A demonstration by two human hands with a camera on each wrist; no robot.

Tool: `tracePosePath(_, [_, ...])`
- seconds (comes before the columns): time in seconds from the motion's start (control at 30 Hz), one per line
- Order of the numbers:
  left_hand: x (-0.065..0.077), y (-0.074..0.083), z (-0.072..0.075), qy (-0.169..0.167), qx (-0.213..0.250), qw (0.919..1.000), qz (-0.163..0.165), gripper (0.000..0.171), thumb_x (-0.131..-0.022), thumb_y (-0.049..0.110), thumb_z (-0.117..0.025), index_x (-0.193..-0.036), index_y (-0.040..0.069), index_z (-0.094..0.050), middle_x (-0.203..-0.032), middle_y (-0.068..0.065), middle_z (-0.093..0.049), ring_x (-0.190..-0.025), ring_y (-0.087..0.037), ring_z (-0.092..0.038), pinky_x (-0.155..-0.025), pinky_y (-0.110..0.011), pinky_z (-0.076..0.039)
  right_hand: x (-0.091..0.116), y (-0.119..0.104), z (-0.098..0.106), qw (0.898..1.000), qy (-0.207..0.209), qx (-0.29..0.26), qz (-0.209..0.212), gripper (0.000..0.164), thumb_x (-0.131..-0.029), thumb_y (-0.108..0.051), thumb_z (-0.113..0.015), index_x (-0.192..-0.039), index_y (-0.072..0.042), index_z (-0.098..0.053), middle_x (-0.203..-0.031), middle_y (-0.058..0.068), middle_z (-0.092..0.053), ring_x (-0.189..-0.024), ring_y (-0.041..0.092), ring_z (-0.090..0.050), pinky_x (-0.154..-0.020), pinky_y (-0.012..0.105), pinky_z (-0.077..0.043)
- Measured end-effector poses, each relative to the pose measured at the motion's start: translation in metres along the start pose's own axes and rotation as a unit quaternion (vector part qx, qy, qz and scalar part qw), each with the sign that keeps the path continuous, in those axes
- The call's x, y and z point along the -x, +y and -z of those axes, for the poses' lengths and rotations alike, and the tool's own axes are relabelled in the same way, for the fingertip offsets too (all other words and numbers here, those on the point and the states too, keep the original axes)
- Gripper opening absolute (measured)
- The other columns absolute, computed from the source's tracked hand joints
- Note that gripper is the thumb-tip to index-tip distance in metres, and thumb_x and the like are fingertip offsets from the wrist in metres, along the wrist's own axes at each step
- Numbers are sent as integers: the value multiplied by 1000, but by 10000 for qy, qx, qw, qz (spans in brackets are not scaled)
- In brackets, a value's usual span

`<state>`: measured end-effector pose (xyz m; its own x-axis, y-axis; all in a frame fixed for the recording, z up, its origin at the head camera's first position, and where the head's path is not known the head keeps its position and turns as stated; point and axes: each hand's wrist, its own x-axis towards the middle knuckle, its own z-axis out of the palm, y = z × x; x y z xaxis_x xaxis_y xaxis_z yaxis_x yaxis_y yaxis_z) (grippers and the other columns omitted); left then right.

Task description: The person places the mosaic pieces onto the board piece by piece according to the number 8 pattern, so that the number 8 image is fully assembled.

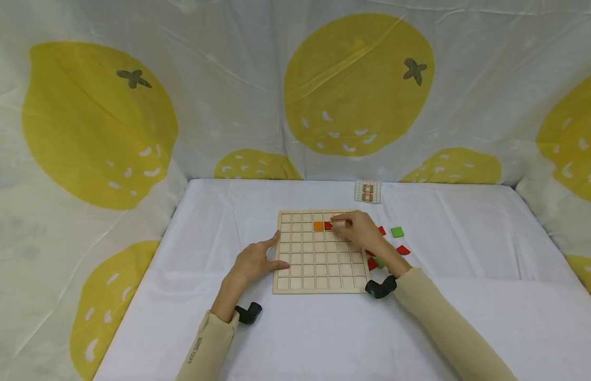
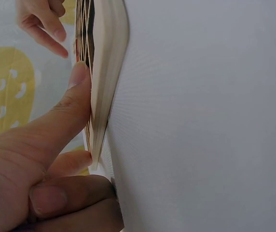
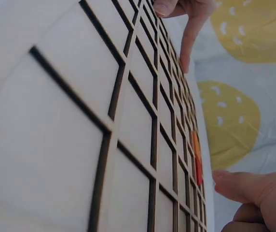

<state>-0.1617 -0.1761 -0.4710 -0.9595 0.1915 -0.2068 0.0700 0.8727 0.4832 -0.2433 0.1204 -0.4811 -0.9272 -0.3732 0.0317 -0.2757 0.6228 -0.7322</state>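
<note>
A square wooden grid board (image 1: 300, 246) lies flat on the white cloth. My left hand (image 1: 254, 260) steadies its left edge, the straight thumb (image 2: 80, 79) pressing on the rim and the index finger spread along the side. Two cells in an upper row hold an orange square tile (image 1: 318, 226) and, right beside it, a red piece (image 1: 328, 226), partly hidden by fingers. Over the board's upper right, my right hand (image 1: 361, 228) has its index finger and thumb apart near the red piece. No piece shows between those fingertips; contact is unclear.
Right of the board lie loose pieces: a green square (image 1: 397, 232), a red quarter-round (image 1: 403, 250) and several others partly under the right forearm. A small printed pattern card (image 1: 367, 191) lies behind the board. A lemon-print curtain (image 1: 238, 95) hangs behind.
</note>
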Motion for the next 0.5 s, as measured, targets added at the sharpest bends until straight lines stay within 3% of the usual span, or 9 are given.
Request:
tracePosePath(0.27, [0,2,0,1,-54,10000,15,96,-85,46,-82,-162,13,-35,-152,-27,-51,-138,-41,-55,-102,-52,-52,34,21,26,9992,211,184,-280,33,-95,-19,-77,-124,-4,-75,-53,-6,-30,-48,12,-27,-48,23,-23])
tracePosePath(0.5, [1,3,0,3,-22,10000,21,95,-86,45,-82,-162,13,-34,-153,-26,-51,-139,-41,-53,-105,-53,-50,58,34,41,9959,517,326,-666,35,-95,-18,-76,-125,-1,-74,-56,-4,-33,-52,14,-33,-50,24,-24])
